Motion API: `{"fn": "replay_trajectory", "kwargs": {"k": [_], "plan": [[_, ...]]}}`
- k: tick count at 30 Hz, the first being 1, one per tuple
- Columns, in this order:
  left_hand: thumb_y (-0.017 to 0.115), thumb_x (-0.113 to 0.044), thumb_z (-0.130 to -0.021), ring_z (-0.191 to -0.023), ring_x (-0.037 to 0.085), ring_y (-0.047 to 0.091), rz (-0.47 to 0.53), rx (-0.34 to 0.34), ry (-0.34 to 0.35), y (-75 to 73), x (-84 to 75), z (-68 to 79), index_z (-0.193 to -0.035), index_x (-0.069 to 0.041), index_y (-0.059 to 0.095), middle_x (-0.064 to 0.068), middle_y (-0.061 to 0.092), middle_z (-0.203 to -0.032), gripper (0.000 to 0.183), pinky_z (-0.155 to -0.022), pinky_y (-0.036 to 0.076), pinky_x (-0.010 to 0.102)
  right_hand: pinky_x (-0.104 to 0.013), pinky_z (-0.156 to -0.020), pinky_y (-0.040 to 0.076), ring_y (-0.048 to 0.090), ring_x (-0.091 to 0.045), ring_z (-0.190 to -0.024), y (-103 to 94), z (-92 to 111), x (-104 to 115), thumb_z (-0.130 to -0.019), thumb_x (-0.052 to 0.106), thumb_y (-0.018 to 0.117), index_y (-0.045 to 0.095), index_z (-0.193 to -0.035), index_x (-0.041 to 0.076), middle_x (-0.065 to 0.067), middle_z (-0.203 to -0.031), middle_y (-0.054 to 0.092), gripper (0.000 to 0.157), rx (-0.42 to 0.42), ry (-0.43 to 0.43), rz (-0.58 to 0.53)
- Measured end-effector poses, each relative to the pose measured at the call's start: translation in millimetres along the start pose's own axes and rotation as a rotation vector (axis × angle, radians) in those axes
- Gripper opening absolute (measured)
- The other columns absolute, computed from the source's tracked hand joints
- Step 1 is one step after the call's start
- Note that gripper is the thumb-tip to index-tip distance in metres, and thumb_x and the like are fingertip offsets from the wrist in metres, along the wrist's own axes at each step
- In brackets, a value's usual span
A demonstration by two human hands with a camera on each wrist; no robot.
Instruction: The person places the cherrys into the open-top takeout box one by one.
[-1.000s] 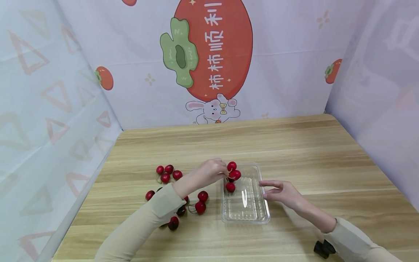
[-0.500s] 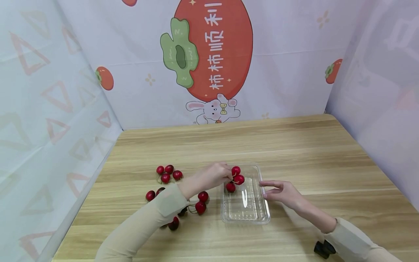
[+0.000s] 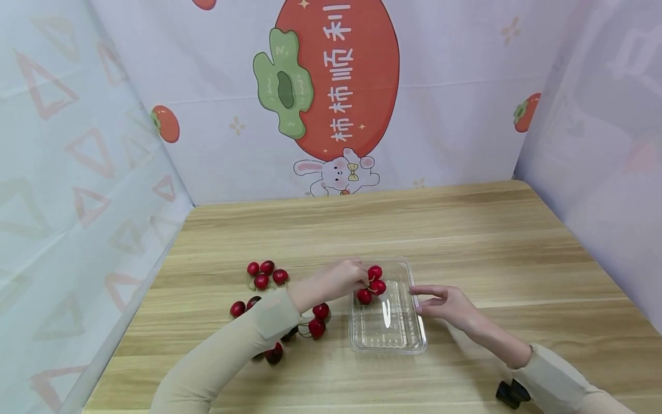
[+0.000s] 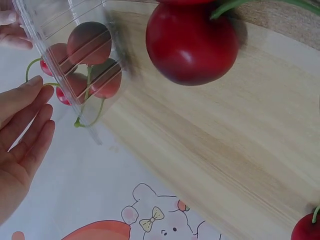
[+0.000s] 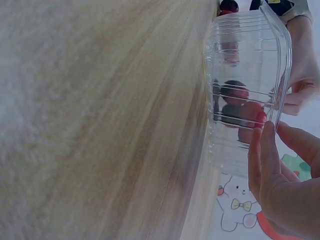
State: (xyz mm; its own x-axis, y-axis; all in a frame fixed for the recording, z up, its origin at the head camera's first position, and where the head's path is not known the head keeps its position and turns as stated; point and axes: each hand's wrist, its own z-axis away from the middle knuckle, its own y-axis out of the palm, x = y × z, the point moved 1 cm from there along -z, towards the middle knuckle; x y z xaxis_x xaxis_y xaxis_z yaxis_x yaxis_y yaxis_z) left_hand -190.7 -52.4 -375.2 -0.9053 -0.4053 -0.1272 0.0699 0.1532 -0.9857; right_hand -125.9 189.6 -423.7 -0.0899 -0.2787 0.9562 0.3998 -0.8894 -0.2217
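Observation:
My left hand point(image 3: 343, 276) pinches the thin stems of red cherries point(image 3: 377, 287) between thumb and fingertips, above the left part of a clear plastic container point(image 3: 388, 345). In the left wrist view, several cherries point(image 4: 90, 42) show through its wall, with green stems at my fingers point(image 4: 30, 92). My right hand point(image 3: 447, 305) touches the container's right rim with extended fingers, thumb and forefinger apart in the head view. In the right wrist view its fingers point(image 5: 270, 155) lie against the outer wall. Whether the pinched cherries bear on the container floor is hard to tell.
More cherries point(image 3: 261, 281) lie in loose groups on the wooden table point(image 3: 465, 230), left of the container, some hidden under my left sleeve point(image 3: 233, 345). Black cylindrical things point(image 3: 509, 394) sit beside my right sleeve. Printed cloth point(image 3: 445, 115) hangs behind the table.
My left hand has moved right and slightly nearer, bringing the cherries lower and further over the container. It has almost stopped in the last half second. My right hand and the container stay put.

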Motion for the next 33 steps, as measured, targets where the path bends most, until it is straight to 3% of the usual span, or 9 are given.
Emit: {"fn": "replay_trajectory", "kwargs": {"k": [13, 24, 33], "plan": [[0.066, -0.006, -0.076, -0.068, 0.007, 0.051, 0.002, 0.023, -0.032, 7.5, 2.3, -4.7, -0.079, -0.009, 0.07, -0.002, 0.065, -0.075, 0.005, -0.061, 0.039, 0.007, -0.03, -0.081, 0.048, 0.06, -0.024, -0.094, -0.6, 0.9, 0.1, -0.081, 0.017, 0.064, 0.043, -0.125, -0.008, -0.024, -0.111, 0.057, 0.054, 0.002, 0.004, -0.013], [0.065, -0.005, -0.077, -0.073, 0.008, 0.055, 0.027, 0.053, -0.053, 10.9, 4.7, -6.7, -0.082, -0.009, 0.07, -0.001, 0.065, -0.077, 0.008, -0.065, 0.04, 0.006, -0.031, -0.082, 0.048, 0.06, -0.026, -0.095, -1.3, 0.9, -0.4, -0.081, 0.017, 0.064, 0.043, -0.125, -0.008, -0.024, -0.111, 0.056, 0.054, 0.005, -0.004, -0.019], [0.065, -0.003, -0.076, -0.075, 0.007, 0.057, 0.054, 0.033, -0.046, 13.3, 4.3, -5.2, -0.086, -0.009, 0.07, 0.0, 0.066, -0.081, 0.013, -0.067, 0.041, 0.005, -0.032, -0.082, 0.048, 0.06, -0.027, -0.095, -1.2, 1.0, 0.0, -0.081, 0.016, 0.063, 0.044, -0.124, -0.008, -0.024, -0.112, 0.056, 0.053, 0.005, 0.008, -0.015]]}}
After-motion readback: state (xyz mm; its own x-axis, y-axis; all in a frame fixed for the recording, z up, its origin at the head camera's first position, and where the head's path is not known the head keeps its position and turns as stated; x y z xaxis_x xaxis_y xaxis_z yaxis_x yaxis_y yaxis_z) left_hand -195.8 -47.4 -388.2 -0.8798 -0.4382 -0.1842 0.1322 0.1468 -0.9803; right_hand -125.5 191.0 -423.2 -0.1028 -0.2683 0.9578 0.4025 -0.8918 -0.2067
